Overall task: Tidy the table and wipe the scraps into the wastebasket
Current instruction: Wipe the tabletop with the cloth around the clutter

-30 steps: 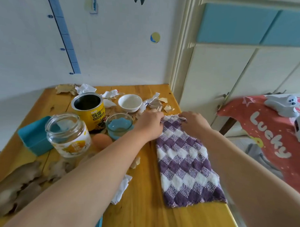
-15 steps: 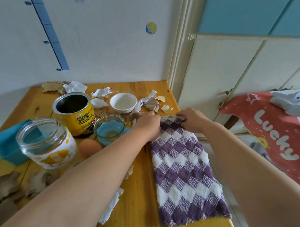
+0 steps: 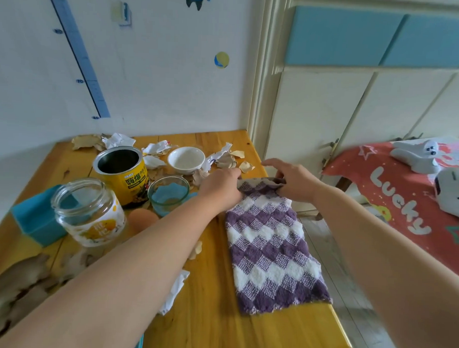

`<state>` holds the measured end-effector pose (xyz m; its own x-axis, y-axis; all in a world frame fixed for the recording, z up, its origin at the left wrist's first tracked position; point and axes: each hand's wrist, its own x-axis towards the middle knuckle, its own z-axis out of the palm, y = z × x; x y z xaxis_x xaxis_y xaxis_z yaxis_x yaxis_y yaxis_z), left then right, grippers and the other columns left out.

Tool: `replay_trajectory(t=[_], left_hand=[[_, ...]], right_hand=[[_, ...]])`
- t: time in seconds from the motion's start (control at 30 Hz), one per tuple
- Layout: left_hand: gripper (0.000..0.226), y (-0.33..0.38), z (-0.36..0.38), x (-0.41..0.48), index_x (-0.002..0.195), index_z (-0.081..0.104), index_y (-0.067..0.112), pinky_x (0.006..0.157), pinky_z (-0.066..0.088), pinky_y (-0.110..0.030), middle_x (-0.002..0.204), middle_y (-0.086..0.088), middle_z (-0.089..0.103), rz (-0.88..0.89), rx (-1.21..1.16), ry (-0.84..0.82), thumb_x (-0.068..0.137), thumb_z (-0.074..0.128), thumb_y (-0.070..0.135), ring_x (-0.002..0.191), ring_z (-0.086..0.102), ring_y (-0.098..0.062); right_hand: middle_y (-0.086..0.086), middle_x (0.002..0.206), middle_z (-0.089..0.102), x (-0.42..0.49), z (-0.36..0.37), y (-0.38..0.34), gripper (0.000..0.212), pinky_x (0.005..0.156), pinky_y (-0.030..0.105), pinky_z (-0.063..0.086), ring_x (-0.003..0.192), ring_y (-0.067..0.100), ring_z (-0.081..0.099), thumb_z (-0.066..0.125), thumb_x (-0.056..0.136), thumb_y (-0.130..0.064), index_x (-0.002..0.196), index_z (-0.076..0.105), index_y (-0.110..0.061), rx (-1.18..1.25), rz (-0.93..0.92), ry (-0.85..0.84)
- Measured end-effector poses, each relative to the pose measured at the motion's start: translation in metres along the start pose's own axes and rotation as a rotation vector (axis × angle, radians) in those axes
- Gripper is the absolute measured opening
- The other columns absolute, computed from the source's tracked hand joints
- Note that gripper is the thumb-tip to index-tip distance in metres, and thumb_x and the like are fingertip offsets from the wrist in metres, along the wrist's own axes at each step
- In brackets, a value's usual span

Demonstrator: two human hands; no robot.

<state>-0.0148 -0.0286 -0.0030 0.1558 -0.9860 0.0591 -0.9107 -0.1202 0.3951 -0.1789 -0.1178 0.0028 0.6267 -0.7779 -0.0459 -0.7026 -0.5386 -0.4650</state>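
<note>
The wooden table (image 3: 210,329) is crowded on its left half. An open yellow can (image 3: 124,175) stands toward the far edge, and a white bowl (image 3: 186,159) sits just beside it. A small glass bowl (image 3: 168,192) and an egg (image 3: 142,217) lie nearer the middle. A lidless glass jar (image 3: 89,213) stands in front of a blue container (image 3: 37,216) at the left edge. Torn paper scraps (image 3: 223,158) litter the far edge around the can and the white bowl, right up against the hands. One white scrap (image 3: 176,289) lies beside the left forearm. A heap of brown scraps (image 3: 11,283) at the near left corner is too blurred to make out. The left forearm crosses the table and hides part of what lies under it. The purple-and-white checked cloth (image 3: 270,253) lies flat along the right edge, reaching from near the far right corner most of the way toward the near edge. Its far end is raised off the wood. The left hand (image 3: 223,184) shows only its back, with the fingers curled under onto the cloth's far left corner. The right hand (image 3: 293,181) pinches the far right corner, and its forefinger reaches out over the lifted hem. Off the table's right side hangs a red cover (image 3: 393,205) lettered "Lucky".
</note>
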Motion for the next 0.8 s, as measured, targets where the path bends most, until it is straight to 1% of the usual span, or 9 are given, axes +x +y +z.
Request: replay_trajectory(t=[0.1, 0.17, 0.23, 0.33, 0.4, 0.5, 0.57, 0.67, 0.8], left_hand=[[0.009, 0.008, -0.007, -0.022, 0.086, 0.058, 0.012, 0.055, 0.037, -0.028, 0.079, -0.004, 0.059, 0.107, -0.061, 0.007, 0.082, 0.062, 0.018, 0.078, 0.056, -0.025], [0.015, 0.014, -0.007, -0.040, 0.086, 0.061, 0.009, 0.063, 0.044, -0.031, 0.081, -0.005, 0.061, 0.184, -0.062, -0.026, 0.081, 0.065, 0.023, 0.079, 0.057, -0.024], [0.013, 0.018, -0.005, -0.055, 0.079, 0.056, 0.012, 0.064, 0.040, -0.029, 0.076, 0.001, 0.052, 0.236, -0.029, -0.059, 0.082, 0.064, 0.022, 0.078, 0.054, -0.022], [0.026, 0.023, -0.001, -0.079, 0.067, 0.043, 0.017, 0.061, 0.031, -0.027, 0.069, 0.004, 0.039, 0.287, -0.015, -0.056, 0.083, 0.062, 0.022, 0.070, 0.045, -0.020], [0.022, 0.027, 0.004, -0.095, 0.070, 0.044, 0.018, 0.059, 0.032, -0.027, 0.071, 0.003, 0.040, 0.332, 0.001, -0.027, 0.085, 0.060, 0.022, 0.070, 0.044, -0.019], [0.013, 0.029, 0.016, -0.119, 0.072, 0.052, 0.016, 0.057, 0.035, -0.027, 0.070, 0.005, 0.044, 0.399, 0.014, 0.015, 0.084, 0.058, 0.018, 0.077, 0.046, -0.019], [0.009, 0.025, 0.026, -0.135, 0.076, 0.059, 0.008, 0.051, 0.033, -0.024, 0.075, 0.000, 0.054, 0.414, 0.030, 0.044, 0.082, 0.057, 0.014, 0.083, 0.050, -0.021], [0.028, 0.015, 0.044, -0.152, 0.089, 0.069, 0.002, 0.063, 0.052, -0.033, 0.088, -0.008, 0.068, 0.430, 0.061, 0.037, 0.081, 0.050, 0.021, 0.090, 0.059, -0.026], [0.039, 0.009, 0.056, -0.168, 0.087, 0.074, 0.011, 0.065, 0.058, -0.032, 0.087, -0.004, 0.073, 0.489, 0.077, 0.056, 0.079, 0.040, 0.030, 0.088, 0.066, -0.023]], right_hand=[[-0.001, 0.084, 0.058, -0.024, -0.009, -0.006, 0.022, 0.072, 0.031, 0.045, 0.079, 0.019, 0.055, 0.067, 0.078, -0.013, 0.100, 0.065, -0.013, -0.125, -0.068, 0.016], [0.003, 0.083, 0.057, -0.044, -0.011, -0.007, 0.015, 0.070, 0.033, 0.045, 0.077, 0.021, 0.054, 0.069, 0.077, -0.016, 0.089, 0.066, -0.007, -0.175, -0.082, 0.028], [0.006, 0.084, 0.059, -0.063, -0.009, -0.004, 0.014, 0.069, 0.035, 0.045, 0.077, 0.024, 0.055, 0.067, 0.076, -0.011, 0.088, 0.065, -0.004, -0.188, -0.076, 0.054], [0.002, 0.079, 0.054, -0.093, 0.000, -0.002, 0.008, 0.067, 0.032, 0.040, 0.075, 0.023, 0.052, 0.061, 0.074, -0.005, 0.081, 0.061, -0.004, -0.191, -0.087, 0.079], [0.002, 0.077, 0.052, -0.112, 0.008, -0.001, 0.006, 0.064, 0.030, 0.038, 0.072, 0.021, 0.049, 0.060, 0.073, -0.003, 0.078, 0.059, -0.006, -0.206, -0.100, 0.091], [0.013, 0.082, 0.058, -0.133, 0.023, 0.007, 0.009, 0.063, 0.028, 0.036, 0.073, 0.024, 0.051, 0.061, 0.071, 0.000, 0.080, 0.061, 0.001, -0.226, -0.169, 0.178], [0.013, 0.080, 0.058, -0.146, 0.033, 0.012, 0.011, 0.062, 0.033, 0.043, 0.075, 0.029, 0.055, 0.062, 0.068, 0.003, 0.078, 0.061, 0.001, -0.228, -0.227, 0.209], [0.010, 0.077, 0.059, -0.159, 0.045, 0.016, 0.012, 0.060, 0.042, 0.052, 0.075, 0.030, 0.057, 0.061, 0.065, 0.004, 0.075, 0.064, -0.003, -0.256, -0.288, 0.245], [0.005, 0.072, 0.062, -0.175, 0.056, 0.019, 0.019, 0.054, 0.038, 0.054, 0.069, 0.028, 0.061, 0.053, 0.062, -0.002, 0.069, 0.069, -0.009, -0.326, -0.331, 0.249]])
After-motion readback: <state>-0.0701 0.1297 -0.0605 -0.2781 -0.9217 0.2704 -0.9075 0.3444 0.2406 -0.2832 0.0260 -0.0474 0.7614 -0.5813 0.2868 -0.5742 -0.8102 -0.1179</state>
